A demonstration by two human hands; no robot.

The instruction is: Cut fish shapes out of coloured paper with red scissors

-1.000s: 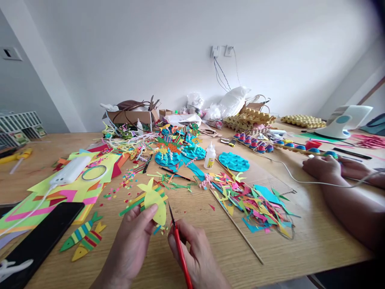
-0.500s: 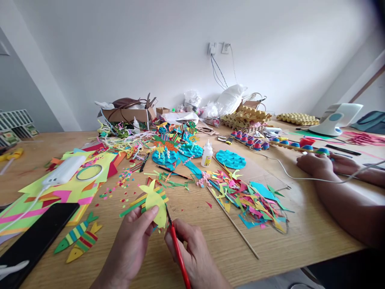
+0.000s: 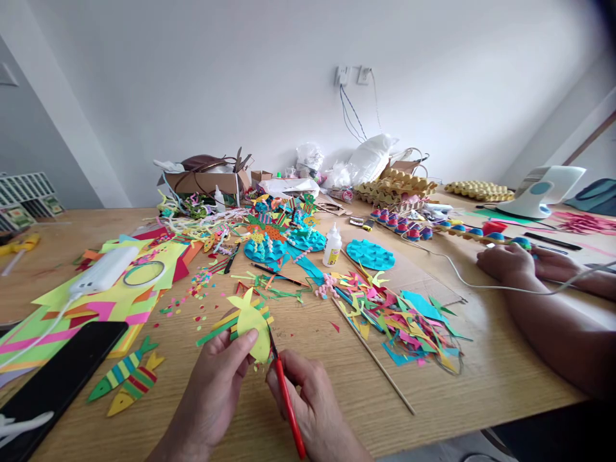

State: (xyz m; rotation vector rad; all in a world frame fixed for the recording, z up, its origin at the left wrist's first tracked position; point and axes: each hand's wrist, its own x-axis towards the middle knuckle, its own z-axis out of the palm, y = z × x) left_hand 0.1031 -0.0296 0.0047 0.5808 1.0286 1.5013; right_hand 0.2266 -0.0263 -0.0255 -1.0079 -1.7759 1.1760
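While L hand (image 3: 219, 372) pinches ylw fish (image 3: 251, 319), R hand (image 3: 310, 394) has scissors (image 3: 285, 394).

Lower centre: yellow paper fish (image 3: 254, 326), red-handled scissors (image 3: 289, 410); lower left: striped fish (image 3: 137, 386) (one green-headed, one yellow-headed).

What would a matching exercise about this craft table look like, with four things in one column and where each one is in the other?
Things:
1. Plain yellow paper fish cutout
2. Red-handled metal scissors
3. White plastic bottle with a nozzle
4. Pair of striped paper fish

Places:
A. Standing upright on the wooden table
B. Held in the person's right hand
C. Lying flat, to the left of both hands
D. Pinched in the person's left hand

Right pairs: 1-D, 2-B, 3-A, 4-C
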